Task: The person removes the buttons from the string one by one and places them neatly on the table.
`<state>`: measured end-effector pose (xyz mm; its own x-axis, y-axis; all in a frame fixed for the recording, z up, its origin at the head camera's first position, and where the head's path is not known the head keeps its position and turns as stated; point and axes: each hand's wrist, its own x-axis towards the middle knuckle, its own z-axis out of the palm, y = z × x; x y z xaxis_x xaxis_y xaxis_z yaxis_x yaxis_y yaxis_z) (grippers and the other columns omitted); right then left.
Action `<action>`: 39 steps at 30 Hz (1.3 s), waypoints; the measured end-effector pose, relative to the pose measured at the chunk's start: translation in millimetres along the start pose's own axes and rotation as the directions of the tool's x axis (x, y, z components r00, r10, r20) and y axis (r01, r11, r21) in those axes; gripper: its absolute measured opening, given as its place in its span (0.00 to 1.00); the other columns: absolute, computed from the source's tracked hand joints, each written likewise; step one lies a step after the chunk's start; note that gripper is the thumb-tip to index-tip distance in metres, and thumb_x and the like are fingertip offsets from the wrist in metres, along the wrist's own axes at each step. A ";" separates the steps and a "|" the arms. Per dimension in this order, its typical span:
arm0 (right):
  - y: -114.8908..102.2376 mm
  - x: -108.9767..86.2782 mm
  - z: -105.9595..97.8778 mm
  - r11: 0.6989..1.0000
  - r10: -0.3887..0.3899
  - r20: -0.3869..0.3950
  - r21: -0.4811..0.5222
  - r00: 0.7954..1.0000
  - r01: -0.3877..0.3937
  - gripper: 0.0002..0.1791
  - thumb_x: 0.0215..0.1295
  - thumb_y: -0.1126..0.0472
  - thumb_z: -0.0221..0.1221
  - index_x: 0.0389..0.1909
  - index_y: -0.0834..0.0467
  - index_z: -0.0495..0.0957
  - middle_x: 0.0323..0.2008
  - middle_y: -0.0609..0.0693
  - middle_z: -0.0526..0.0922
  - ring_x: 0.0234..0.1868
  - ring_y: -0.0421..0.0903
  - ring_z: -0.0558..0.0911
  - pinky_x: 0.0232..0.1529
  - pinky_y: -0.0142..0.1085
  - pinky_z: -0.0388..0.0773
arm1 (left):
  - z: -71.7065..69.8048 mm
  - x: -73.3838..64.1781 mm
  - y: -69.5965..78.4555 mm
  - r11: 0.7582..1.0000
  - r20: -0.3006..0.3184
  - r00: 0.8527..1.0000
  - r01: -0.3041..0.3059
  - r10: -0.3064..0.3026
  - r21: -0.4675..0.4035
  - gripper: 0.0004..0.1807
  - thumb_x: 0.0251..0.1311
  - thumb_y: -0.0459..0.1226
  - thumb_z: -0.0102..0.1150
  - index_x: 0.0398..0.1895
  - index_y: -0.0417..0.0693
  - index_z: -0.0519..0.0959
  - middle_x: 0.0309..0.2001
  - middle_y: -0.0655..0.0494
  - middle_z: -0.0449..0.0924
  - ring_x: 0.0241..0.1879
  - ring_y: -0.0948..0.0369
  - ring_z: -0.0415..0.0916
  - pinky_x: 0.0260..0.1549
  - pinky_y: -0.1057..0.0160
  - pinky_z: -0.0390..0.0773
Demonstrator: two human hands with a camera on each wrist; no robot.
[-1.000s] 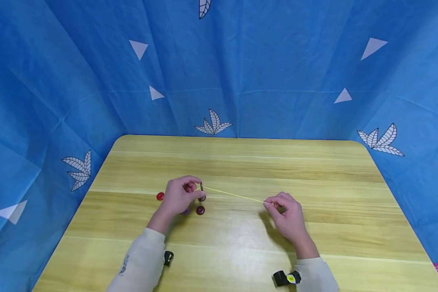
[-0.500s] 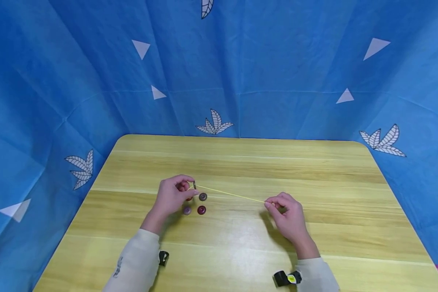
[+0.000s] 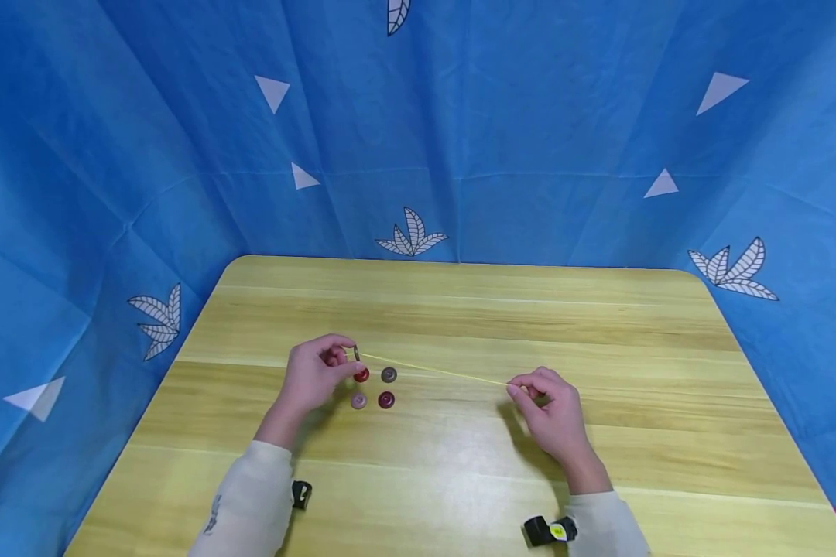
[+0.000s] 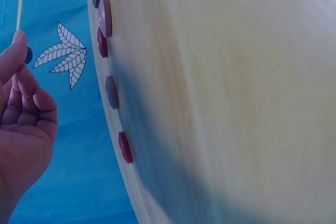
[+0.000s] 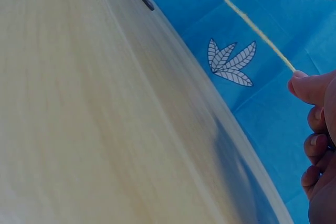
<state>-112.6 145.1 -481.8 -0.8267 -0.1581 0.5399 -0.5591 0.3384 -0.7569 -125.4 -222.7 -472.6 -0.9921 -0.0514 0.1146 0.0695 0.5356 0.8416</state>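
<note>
My left hand [image 3: 313,375] pinches a dark button [image 3: 357,353] on edge between thumb and forefinger, above the table. A yellow string [image 3: 432,368] runs from this button across to my right hand [image 3: 552,410], whose thumb and forefinger pinch its other end. The string looks taut, sloping slightly down to the right. Just below and right of my left fingertips lie a red button [image 3: 361,375], a grey-brown button [image 3: 388,374], a mauve button [image 3: 358,400] and a dark red button [image 3: 386,400]. In the left wrist view the held button [image 4: 29,55] shows partly behind the thumb.
More buttons line up in the left wrist view, among them a crimson button [image 4: 125,147] nearest the camera. The wooden table [image 3: 460,480] ends at a blue curtain [image 3: 529,155] behind. Black wrist straps [image 3: 549,531] hang at both sleeves.
My left hand has moved left along with the dark button, stretching the visible string longer. Buttons once hidden beneath that hand now show. My right hand has stayed nearly still, holding the string.
</note>
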 end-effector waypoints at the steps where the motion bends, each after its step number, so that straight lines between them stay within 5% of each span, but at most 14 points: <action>1: -0.3 0.2 0.2 1.000 -0.001 0.000 -0.001 1.000 0.001 0.10 0.50 0.83 0.66 0.27 0.66 0.84 0.18 0.54 0.69 0.24 0.45 0.68 0.26 0.37 0.65 | -1.3 -0.8 -1.7 1.000 -0.003 1.000 0.001 -0.001 0.004 0.18 0.51 0.33 0.77 0.45 0.41 0.84 0.28 0.54 0.78 0.29 0.56 0.73 0.27 0.66 0.74; 21: 1.4 -2.1 3.2 1.000 0.005 -0.021 -0.007 1.000 -0.006 0.09 0.53 0.82 0.66 0.27 0.66 0.83 0.18 0.55 0.69 0.23 0.45 0.68 0.24 0.33 0.65 | -22.7 -15.6 -25.2 0.994 -0.009 0.999 0.053 -0.053 0.091 0.15 0.49 0.34 0.78 0.41 0.44 0.85 0.26 0.56 0.77 0.25 0.57 0.72 0.21 0.65 0.72; 28: 1.7 -1.8 3.9 1.000 -0.003 -0.024 -0.005 1.000 0.002 0.09 0.52 0.82 0.66 0.26 0.66 0.83 0.18 0.56 0.69 0.23 0.46 0.68 0.24 0.34 0.65 | -28.4 -19.9 -29.9 0.988 0.059 0.995 0.073 -0.082 0.136 0.14 0.47 0.32 0.78 0.37 0.42 0.85 0.23 0.57 0.77 0.23 0.58 0.72 0.21 0.64 0.72; 39: 2.7 -2.3 2.7 1.000 -0.002 -0.032 0.003 0.999 0.002 0.10 0.52 0.83 0.66 0.26 0.66 0.83 0.18 0.56 0.69 0.23 0.45 0.68 0.24 0.35 0.64 | -28.4 -21.5 -32.1 0.967 0.172 0.970 0.134 -0.173 0.217 0.15 0.42 0.31 0.80 0.35 0.44 0.85 0.20 0.57 0.74 0.21 0.60 0.68 0.25 0.62 0.69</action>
<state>-112.4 143.9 -486.2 -0.8230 -0.1289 0.5532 -0.5611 0.3355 -0.7567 -103.4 -262.8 -487.0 -0.9922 0.0026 -0.1247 -0.0881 0.6936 0.7149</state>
